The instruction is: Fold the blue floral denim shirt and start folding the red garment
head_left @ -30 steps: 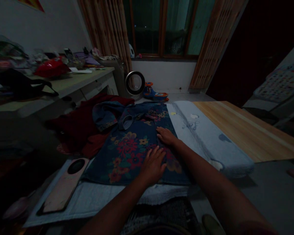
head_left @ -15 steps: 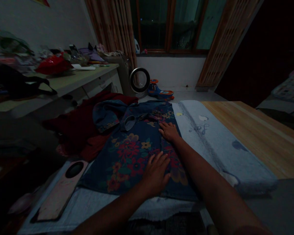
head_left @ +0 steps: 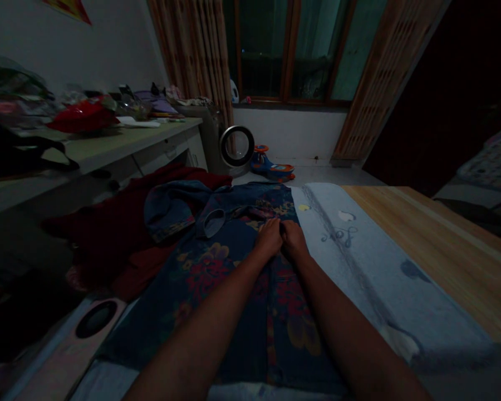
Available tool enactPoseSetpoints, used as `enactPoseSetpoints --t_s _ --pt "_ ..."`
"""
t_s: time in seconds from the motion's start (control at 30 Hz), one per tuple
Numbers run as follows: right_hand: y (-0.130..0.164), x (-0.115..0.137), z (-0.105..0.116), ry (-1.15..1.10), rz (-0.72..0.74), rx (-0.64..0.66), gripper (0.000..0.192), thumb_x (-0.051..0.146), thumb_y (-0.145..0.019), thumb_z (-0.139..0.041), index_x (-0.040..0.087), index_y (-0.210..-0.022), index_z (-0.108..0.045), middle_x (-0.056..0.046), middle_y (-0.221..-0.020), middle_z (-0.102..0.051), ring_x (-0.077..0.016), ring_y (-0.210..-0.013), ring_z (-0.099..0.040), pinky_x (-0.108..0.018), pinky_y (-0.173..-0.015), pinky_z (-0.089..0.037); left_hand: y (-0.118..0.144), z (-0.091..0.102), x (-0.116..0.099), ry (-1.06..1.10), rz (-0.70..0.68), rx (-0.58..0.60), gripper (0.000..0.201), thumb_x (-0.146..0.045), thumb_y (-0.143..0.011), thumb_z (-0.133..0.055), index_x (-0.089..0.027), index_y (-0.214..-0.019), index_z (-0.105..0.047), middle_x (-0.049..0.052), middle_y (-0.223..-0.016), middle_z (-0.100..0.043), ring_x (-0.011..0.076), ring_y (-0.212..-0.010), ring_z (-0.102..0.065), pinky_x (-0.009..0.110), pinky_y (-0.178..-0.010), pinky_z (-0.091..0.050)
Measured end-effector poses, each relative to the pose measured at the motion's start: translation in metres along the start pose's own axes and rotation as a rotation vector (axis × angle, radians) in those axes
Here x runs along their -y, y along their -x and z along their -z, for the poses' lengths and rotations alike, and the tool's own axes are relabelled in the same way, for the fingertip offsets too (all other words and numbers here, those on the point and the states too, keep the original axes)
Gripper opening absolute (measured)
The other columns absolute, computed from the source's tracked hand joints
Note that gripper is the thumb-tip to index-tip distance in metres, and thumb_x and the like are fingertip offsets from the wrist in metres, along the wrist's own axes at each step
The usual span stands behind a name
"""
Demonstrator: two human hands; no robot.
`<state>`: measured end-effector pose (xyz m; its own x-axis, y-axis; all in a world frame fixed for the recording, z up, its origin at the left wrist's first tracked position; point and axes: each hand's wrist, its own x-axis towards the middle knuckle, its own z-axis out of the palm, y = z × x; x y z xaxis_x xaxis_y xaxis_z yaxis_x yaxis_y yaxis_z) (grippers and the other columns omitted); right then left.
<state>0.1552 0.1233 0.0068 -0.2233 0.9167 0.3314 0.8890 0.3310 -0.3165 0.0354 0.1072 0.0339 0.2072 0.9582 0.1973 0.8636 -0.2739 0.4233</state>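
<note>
A dark blue floral shirt lies spread on a light blue blanket, with a sleeve folded at the upper left so that its round cuff gapes. My left hand is closed on the front opening edge in the upper part of the shirt. Right against it, my right hand has its fingers curled on the same edge. What exactly the fingertips pinch is hidden under the knuckles. Below both hands, the front seam runs down toward the hem.
Dark red cloth is heaped left of the shirt. A pink device with a round black part lies at the lower left. The light blue blanket borders a wooden board on the right. A cluttered desk stands along the left wall.
My left hand has moved up from flat on the lower shirt to beside my right hand. Both hands have gone from spread to closed. The view has tilted up slightly.
</note>
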Motion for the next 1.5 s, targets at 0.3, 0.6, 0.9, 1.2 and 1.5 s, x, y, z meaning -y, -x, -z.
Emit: enactPoseSetpoints --t_s 0.3,0.6,0.9,1.2,1.5 --pt "-0.002 -0.01 -0.016 0.197 -0.055 0.054 0.046 0.021 -0.091 -0.038 0.011 -0.134 -0.05 -0.015 -0.143 -0.048 -0.028 -0.132 -0.042 -0.042 -0.106 -0.034 0.0 -0.025 0.022 -0.101 -0.02 -0.019 0.044 -0.022 -0.092 -0.041 -0.02 -0.135 -0.048 0.01 -0.143 -0.049 0.0232 -0.137 -0.035 0.043 -0.112 -0.027" --pt "-0.047 -0.011 0.004 0.271 -0.142 0.152 0.035 0.027 -0.094 -0.033 0.018 -0.115 -0.06 -0.016 -0.114 -0.065 -0.0293 -0.107 -0.059 -0.039 -0.083 -0.046 -0.015 -0.016 0.017 -0.178 -0.035 -0.057 0.038 -0.03 -0.088 -0.052 -0.02 -0.125 -0.054 0.011 -0.121 -0.06 0.0296 -0.116 -0.048 0.046 -0.098 -0.039" --pt "-0.107 -0.028 -0.012 0.273 -0.269 0.208 0.033 0.028 -0.093 -0.038 0.015 -0.116 -0.059 -0.018 -0.107 -0.067 -0.0284 -0.1 -0.065 -0.037 -0.081 -0.048 -0.019 -0.03 0.022 -0.174 -0.074 -0.03 0.045 -0.034 -0.09 -0.05 -0.017 -0.132 -0.05 0.01 -0.15 -0.04 0.0269 -0.144 -0.019 0.049 -0.118 -0.015" --pt "-0.137 -0.042 -0.034 0.256 -0.154 0.134 0.035 0.017 -0.091 -0.038 0.015 -0.123 -0.053 -0.015 -0.129 -0.057 -0.0243 -0.12 -0.052 -0.033 -0.099 -0.038 -0.019 -0.032 0.022 -0.164 -0.029 0.025 0.045 -0.034 -0.093 -0.042 -0.019 -0.135 -0.047 0.008 -0.154 -0.036 0.0244 -0.146 -0.018 0.054 -0.117 -0.017" --pt "-0.165 -0.068 -0.042 0.252 -0.144 0.173 0.04 0.03 -0.091 -0.038 0.014 -0.123 -0.054 -0.016 -0.138 -0.05 -0.0279 -0.123 -0.048 -0.039 -0.099 -0.037 -0.019 -0.035 0.023 -0.149 -0.03 0.003 0.043 -0.034 -0.092 -0.045 -0.02 -0.133 -0.047 0.008 -0.153 -0.037 0.0247 -0.145 -0.02 0.054 -0.116 -0.018"
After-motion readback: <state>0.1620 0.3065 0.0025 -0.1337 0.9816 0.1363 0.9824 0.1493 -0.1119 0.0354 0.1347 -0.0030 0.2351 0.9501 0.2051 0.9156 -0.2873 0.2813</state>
